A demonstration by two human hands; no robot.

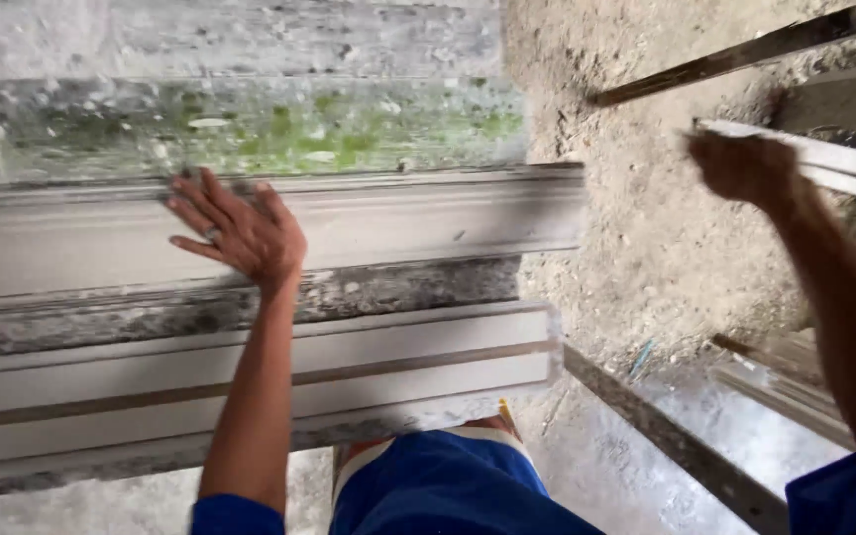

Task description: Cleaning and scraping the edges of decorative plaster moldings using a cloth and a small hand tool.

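Pale grey plaster, dusty and smudged: that is the upper moulding point(398, 223), a long profiled length lying across the view, and I take it as my landmark. The left hand point(240, 233) lies flat on its top face, toward its left half. Fingers are spread and extended, palm down, gripping nothing; a ring shows on one finger. The left forearm runs straight down from the hand, crossing the lower moulding point(398, 367), which lies parallel just below the landmark with a dark, mottled strip of ground between them. A blue sleeve closes the arm at the bottom edge.

Well to the right of the landmark's cut end, the right hand point(745, 168) is raised to a white strip point(834, 159) that runs off the right edge. The hand is motion-blurred; I log it as curled around the near end of the strip, but I cannot tell how firmly the fingers close. Its forearm drops steeply to a blue sleeve at the lower right corner.

Beyond the landmark, a wet, green-stained slab point(250, 129). Right of it, bare sandy ground point(636, 228) and a dark slat point(745, 50) running diagonally at the top. Below the landmark's right end, a dark bar point(666, 436) runs diagonally. Blue shorts point(448, 485) fill the bottom centre.

Both mouldings are cut off at the left edge. Items at the right edge, below the strip, are too blurred to identify.
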